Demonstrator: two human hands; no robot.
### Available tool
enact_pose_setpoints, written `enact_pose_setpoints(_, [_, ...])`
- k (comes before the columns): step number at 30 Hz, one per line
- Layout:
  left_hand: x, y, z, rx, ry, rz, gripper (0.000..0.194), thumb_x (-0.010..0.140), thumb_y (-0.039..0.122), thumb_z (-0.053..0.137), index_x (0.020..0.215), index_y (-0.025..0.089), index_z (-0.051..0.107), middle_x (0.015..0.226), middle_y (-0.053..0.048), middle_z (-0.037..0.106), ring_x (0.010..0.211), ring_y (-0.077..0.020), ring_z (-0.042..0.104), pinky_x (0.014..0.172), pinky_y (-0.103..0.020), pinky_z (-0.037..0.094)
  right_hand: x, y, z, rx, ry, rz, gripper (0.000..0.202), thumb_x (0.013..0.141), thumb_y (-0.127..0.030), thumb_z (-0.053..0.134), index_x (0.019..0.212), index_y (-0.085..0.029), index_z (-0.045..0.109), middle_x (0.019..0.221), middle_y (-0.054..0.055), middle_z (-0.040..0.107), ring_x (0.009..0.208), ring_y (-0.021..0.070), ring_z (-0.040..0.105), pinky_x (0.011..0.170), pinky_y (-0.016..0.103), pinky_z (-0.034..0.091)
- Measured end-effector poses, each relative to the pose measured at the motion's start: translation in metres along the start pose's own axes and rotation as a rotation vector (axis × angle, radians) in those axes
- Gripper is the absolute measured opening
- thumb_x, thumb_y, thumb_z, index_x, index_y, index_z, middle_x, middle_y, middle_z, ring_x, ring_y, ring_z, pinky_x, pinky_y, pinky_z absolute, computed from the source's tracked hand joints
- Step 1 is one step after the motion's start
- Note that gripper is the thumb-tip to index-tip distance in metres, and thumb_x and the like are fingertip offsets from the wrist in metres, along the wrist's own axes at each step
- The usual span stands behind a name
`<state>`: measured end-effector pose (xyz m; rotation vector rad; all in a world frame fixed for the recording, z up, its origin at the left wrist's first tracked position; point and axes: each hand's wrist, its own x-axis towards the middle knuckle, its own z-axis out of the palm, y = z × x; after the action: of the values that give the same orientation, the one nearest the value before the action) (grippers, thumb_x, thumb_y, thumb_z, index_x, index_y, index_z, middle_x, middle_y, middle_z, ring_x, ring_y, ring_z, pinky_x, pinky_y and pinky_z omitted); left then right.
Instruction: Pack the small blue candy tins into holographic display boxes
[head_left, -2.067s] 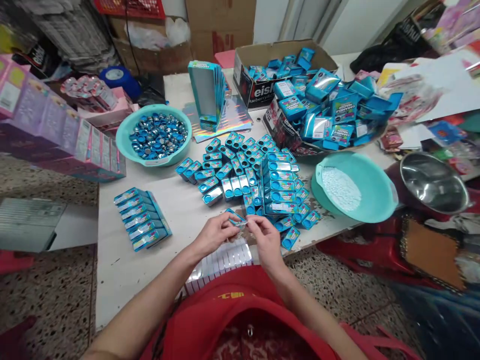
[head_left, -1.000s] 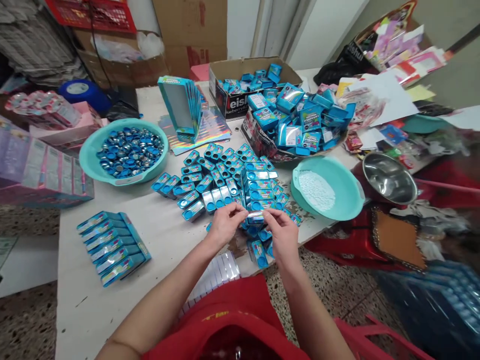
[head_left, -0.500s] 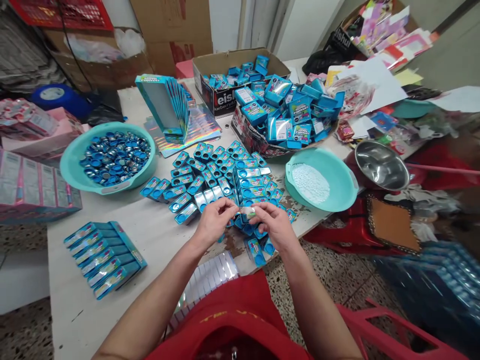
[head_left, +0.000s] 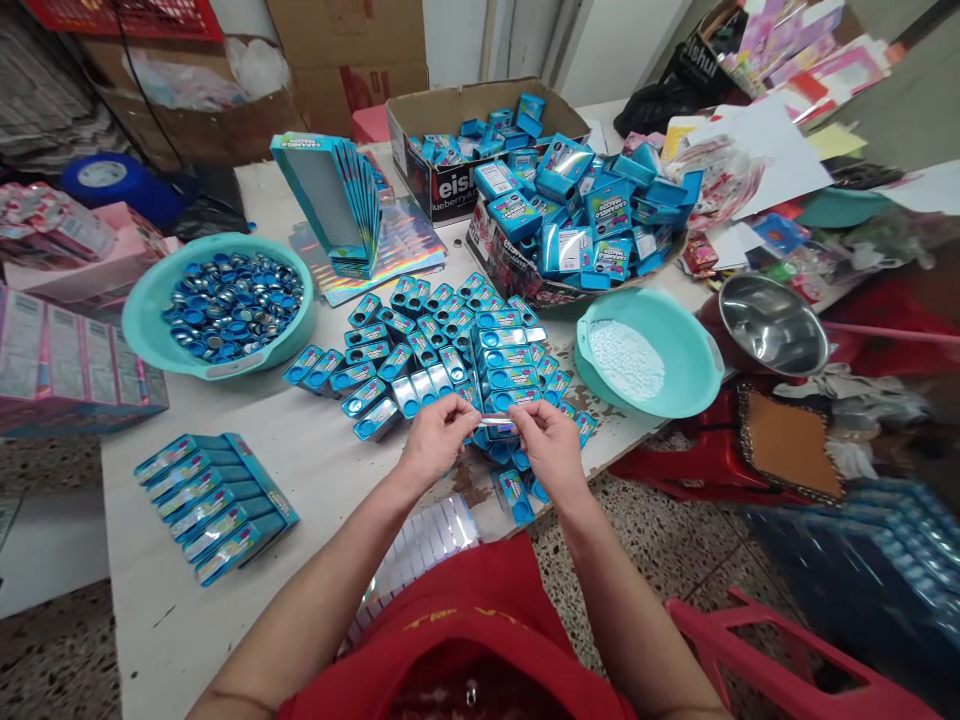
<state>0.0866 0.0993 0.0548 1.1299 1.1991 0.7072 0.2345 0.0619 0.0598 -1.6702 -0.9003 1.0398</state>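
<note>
Between my two hands a small shiny sticker [head_left: 496, 421] is stretched, seen nearly edge-on. My left hand [head_left: 439, 440] pinches its left end with thumb and fingertips. At the other end my right hand [head_left: 551, 450] pinches it the same way. Just beyond and below the hands lie many small blue candy boxes [head_left: 366, 390] with round openings or caps on their tops. A sheet of shiny stickers [head_left: 431, 540] lies at the table's near edge, partly covered by my red shirt and left forearm.
A turquoise basin [head_left: 289, 345] of blue caps stands left; another turquoise basin [head_left: 694, 385] with white pellets stands right. Cartons of blue boxes [head_left: 506, 265] are at the back. A display tray of boxes [head_left: 217, 505] lies front left, a steel bowl [head_left: 772, 320] at right.
The sticker has turned from showing its face to nearly edge-on, and both hands now hold it straight between them. The view has shifted slightly.
</note>
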Motion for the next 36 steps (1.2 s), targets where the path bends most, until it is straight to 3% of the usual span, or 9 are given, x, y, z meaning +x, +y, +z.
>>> enact_pose_setpoints(4, [0.007,0.000,0.005,-0.001,0.006,0.010,0.017,0.069,0.032,0.059,0.065,0.016,0.055,0.050,0.006,0.049,0.039,-0.0059,0.043,0.039,-0.018,0.032,0.010,-0.005,-0.014,-0.039,-0.117,0.056,0.033,0.071,-0.051,0.062,0.072,-0.018,0.062,0.052,-0.004,0.054,0.041,0.0079,0.045,0.038,0.020,0.035])
enact_pose_setpoints(7, [0.011,0.005,0.006,-0.073,0.020,0.001,0.019,0.068,0.033,0.061,0.064,0.016,0.055,0.049,0.006,0.049,0.038,-0.0053,0.043,0.038,-0.017,0.031,0.019,-0.013,-0.029,-0.031,-0.136,0.059,0.040,0.073,-0.054,0.059,0.088,-0.017,0.065,0.055,-0.004,0.056,0.041,0.0077,0.048,0.038,0.019,0.037])
enact_pose_setpoints(11, [0.011,0.013,0.003,-0.193,0.021,-0.041,0.024,0.064,0.036,0.066,0.064,0.015,0.054,0.047,0.005,0.051,0.035,-0.0040,0.042,0.035,-0.016,0.027,0.022,-0.020,-0.038,0.075,-0.091,0.096,0.050,0.073,-0.056,0.060,0.107,-0.020,0.060,0.087,0.004,0.066,0.053,0.0090,0.058,0.038,0.017,0.042])
enact_pose_setpoints(14, [0.010,0.017,0.001,-0.240,0.007,-0.075,0.028,0.061,0.037,0.069,0.065,0.014,0.055,0.047,0.005,0.052,0.034,-0.0037,0.043,0.034,-0.015,0.027,0.019,-0.019,-0.034,0.137,-0.199,0.186,0.047,0.072,-0.055,0.062,0.103,-0.020,0.061,0.103,0.007,0.064,0.060,0.0107,0.063,0.037,0.016,0.042])
enact_pose_setpoints(19, [0.008,0.018,0.000,-0.322,-0.018,-0.124,0.030,0.059,0.037,0.073,0.067,0.013,0.057,0.048,0.005,0.052,0.034,-0.0032,0.043,0.033,-0.014,0.027,0.014,-0.014,-0.021,0.290,-0.325,0.284,0.040,0.067,-0.053,0.068,0.087,-0.018,0.063,0.092,0.005,0.067,0.054,0.0095,0.062,0.035,0.015,0.040])
enact_pose_setpoints(23, [0.007,0.015,-0.001,-0.324,-0.012,-0.144,0.030,0.058,0.036,0.074,0.067,0.013,0.057,0.046,0.005,0.052,0.034,-0.0030,0.043,0.033,-0.014,0.027,0.013,-0.011,-0.013,0.323,-0.278,0.221,0.034,0.062,-0.047,0.074,0.072,-0.017,0.061,0.073,-0.001,0.065,0.044,0.0051,0.054,0.032,0.014,0.033])
enact_pose_setpoints(30, [0.005,0.012,0.001,-0.322,0.014,-0.134,0.027,0.060,0.034,0.073,0.067,0.013,0.056,0.047,0.005,0.052,0.034,-0.0033,0.043,0.034,-0.014,0.027,0.013,-0.006,-0.012,0.274,-0.147,0.127,0.029,0.069,-0.043,0.068,0.064,-0.017,0.056,0.053,-0.006,0.055,0.039,0.0036,0.046,0.034,0.014,0.032])
enact_pose_setpoints(33, [0.004,0.013,-0.001,-0.361,0.004,-0.148,0.025,0.061,0.031,0.072,0.067,0.013,0.056,0.048,0.005,0.052,0.035,-0.0031,0.043,0.034,-0.014,0.026,0.012,-0.007,-0.018,0.301,-0.103,0.134,0.030,0.068,-0.046,0.068,0.074,-0.018,0.056,0.071,-0.003,0.062,0.043,0.0053,0.053,0.033,0.014,0.034])
enact_pose_setpoints(36, [0.003,0.015,-0.005,-0.484,-0.053,-0.210,0.022,0.063,0.027,0.072,0.069,0.012,0.056,0.050,0.004,0.051,0.036,-0.0028,0.043,0.034,-0.014,0.026,0.008,-0.010,-0.021,0.324,-0.185,0.162,0.037,0.071,-0.051,0.064,0.090,-0.020,0.057,0.093,0.002,0.065,0.051,0.0091,0.061,0.033,0.016,0.037])
